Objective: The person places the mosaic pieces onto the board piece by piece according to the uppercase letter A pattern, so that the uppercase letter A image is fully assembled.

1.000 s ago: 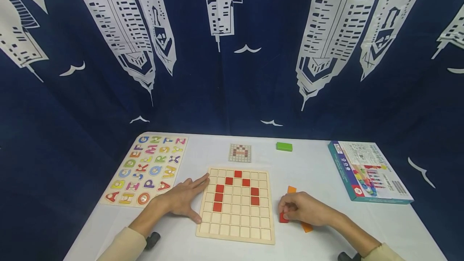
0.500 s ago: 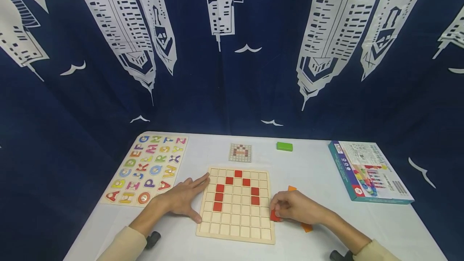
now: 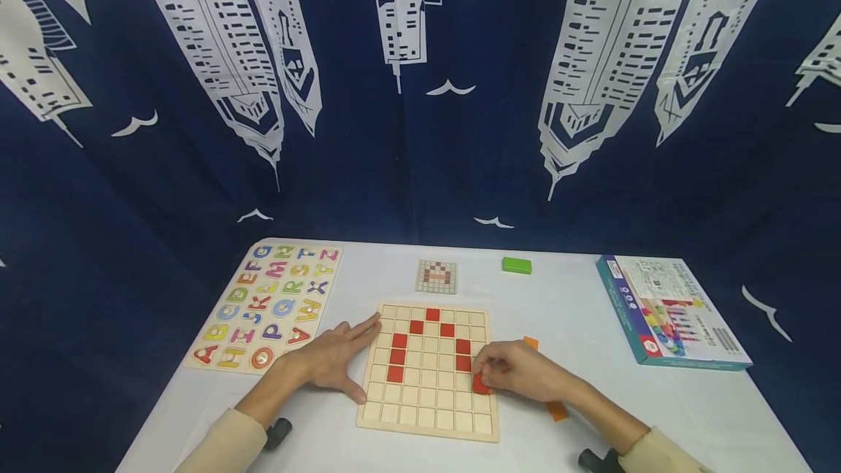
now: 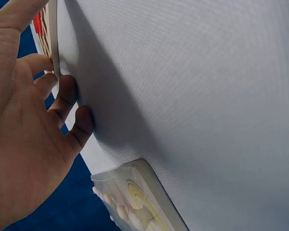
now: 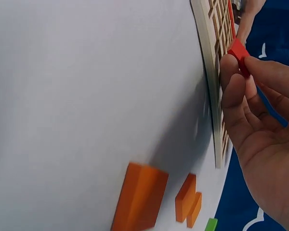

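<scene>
A wooden grid board point(image 3: 427, 425) lies mid-table, with several red square tiles set in an arch shape in its cells. My left hand point(image 3: 328, 362) rests at the board's left side, thumb and fingertips spread along that edge. Over the board's right side, my right hand point(image 3: 525, 371) pinches a red square tile point(image 3: 480, 384) just below the right column of red tiles. The right wrist view shows this tile point(image 5: 239, 54) tilted between thumb and fingertips, close over the grid.
Orange blocks point(image 3: 556, 411) lie right of the board, partly behind my right hand. Beyond the board are a small pattern card point(image 3: 436, 277) and a green block point(image 3: 517, 266). An alphabet puzzle board point(image 3: 263, 305) lies left; a boxed set point(image 3: 673, 312) lies right.
My right hand has carried the red tile leftward from the tabletop beside the board to over its right columns. The left hand stays in place.
</scene>
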Motion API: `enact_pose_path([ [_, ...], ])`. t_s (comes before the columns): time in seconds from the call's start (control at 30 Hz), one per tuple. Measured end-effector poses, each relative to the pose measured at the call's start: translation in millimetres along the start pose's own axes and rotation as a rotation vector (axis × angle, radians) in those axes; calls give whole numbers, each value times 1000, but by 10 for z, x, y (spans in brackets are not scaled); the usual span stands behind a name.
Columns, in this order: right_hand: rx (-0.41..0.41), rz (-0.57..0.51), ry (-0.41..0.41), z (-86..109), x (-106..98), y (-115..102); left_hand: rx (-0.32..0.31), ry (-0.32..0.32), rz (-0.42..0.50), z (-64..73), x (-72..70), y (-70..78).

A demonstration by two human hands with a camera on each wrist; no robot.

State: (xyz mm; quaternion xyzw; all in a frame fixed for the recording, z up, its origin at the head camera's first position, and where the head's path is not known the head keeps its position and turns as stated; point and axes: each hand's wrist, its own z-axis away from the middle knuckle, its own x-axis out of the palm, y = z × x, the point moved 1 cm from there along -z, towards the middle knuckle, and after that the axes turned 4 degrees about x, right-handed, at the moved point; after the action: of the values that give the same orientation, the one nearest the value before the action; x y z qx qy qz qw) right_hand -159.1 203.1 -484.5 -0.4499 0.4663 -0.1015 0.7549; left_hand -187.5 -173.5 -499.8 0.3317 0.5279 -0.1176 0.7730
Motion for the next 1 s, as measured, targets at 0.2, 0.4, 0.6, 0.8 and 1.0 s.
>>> enact_pose_path([
  [0.2,-21,56,49,-83,45,-55,-3,-1,2,-10,-2,2],
  [0.4,-27,76,78,-147,92,-70,-2,-1,1,-13,-1,4],
  [0.6,-38,89,93,-195,138,-59,-9,-2,1,-6,-7,10],
  [0.8,-51,94,92,-215,160,-67,-8,3,2,1,-4,16],
  [1.0,-75,91,75,-205,178,-68,-2,5,7,4,-9,32],
])
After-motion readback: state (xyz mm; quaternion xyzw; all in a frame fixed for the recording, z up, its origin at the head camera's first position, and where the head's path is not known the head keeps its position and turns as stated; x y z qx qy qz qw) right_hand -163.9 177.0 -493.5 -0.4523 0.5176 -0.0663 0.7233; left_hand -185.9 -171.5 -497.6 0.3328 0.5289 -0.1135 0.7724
